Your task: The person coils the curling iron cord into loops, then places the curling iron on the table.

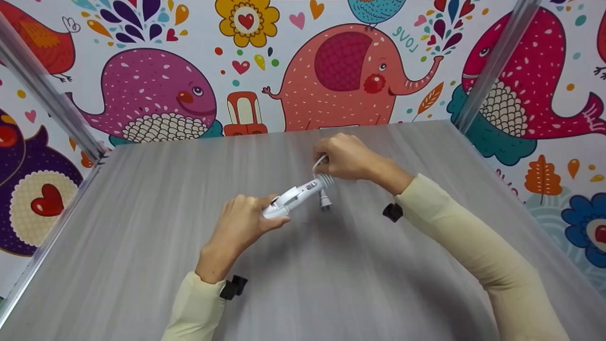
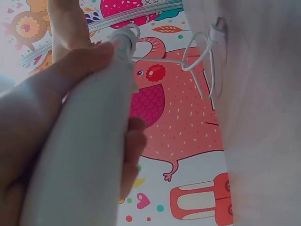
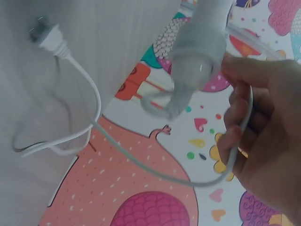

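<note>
In the head view my left hand (image 1: 244, 218) grips a white hair-styling iron (image 1: 298, 195) by its lower left end, thumb below and fingers behind. The iron slants up to the right, with a small switch panel near its cord end. My right hand (image 1: 348, 156) is at that end, fingers curled round the white cord (image 1: 318, 163). In the right wrist view the cord (image 3: 155, 174) runs through the curled fingers (image 3: 233, 136) and hangs in a loop. Its two-pin plug (image 1: 325, 201) dangles below the iron. The left wrist view shows the iron's smooth body (image 2: 89, 136) filling the palm.
Both hands are over a grey wood-grain table (image 1: 165, 265). Behind it stands a wall (image 1: 284, 61) printed with cartoon animals, with metal posts (image 1: 497, 66) at the corners. Small black blocks (image 1: 393, 212) are fixed at both wrists.
</note>
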Tool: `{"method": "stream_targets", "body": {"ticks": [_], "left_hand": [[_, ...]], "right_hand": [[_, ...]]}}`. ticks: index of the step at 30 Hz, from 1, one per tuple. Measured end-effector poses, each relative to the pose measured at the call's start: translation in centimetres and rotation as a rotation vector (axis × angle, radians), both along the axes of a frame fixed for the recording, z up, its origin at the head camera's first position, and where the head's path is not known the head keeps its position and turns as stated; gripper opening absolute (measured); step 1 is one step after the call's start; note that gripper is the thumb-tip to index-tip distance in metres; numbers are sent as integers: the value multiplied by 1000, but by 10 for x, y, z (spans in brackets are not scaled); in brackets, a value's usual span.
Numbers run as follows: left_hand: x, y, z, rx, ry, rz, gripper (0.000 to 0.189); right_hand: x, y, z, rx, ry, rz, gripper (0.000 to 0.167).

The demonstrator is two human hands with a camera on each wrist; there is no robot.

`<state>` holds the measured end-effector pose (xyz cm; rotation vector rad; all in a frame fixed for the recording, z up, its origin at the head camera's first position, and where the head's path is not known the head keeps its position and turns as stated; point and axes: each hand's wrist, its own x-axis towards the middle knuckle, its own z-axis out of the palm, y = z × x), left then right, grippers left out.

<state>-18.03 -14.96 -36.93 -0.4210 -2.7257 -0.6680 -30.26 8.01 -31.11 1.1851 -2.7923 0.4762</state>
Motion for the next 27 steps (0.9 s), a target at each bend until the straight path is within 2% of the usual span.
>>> {"method": "stream_targets", "body": {"ticks": [3,7,12,18,24,27], "left_hand": [[1,1,2,20,-6,80,44],[0,1,3,59,25,170,50],[1,0,4,117,58,239,50],[1,-1,5,171,53,270,55],[-1,-1,3,210,52,280,55],[-1,-1,3,218,66,285,54]], "right_hand": [[6,-3,-1,-54,26,-18,13],[11,-7,-1,-160,18,-40,19],[13,-10,0,-273,-14,-14,21],[14,-6,-4,-407,-105,9,20],[13,-2,-9,-518,-287,-21,19],[11,0,-10,-552,-346,-23,18]]}}
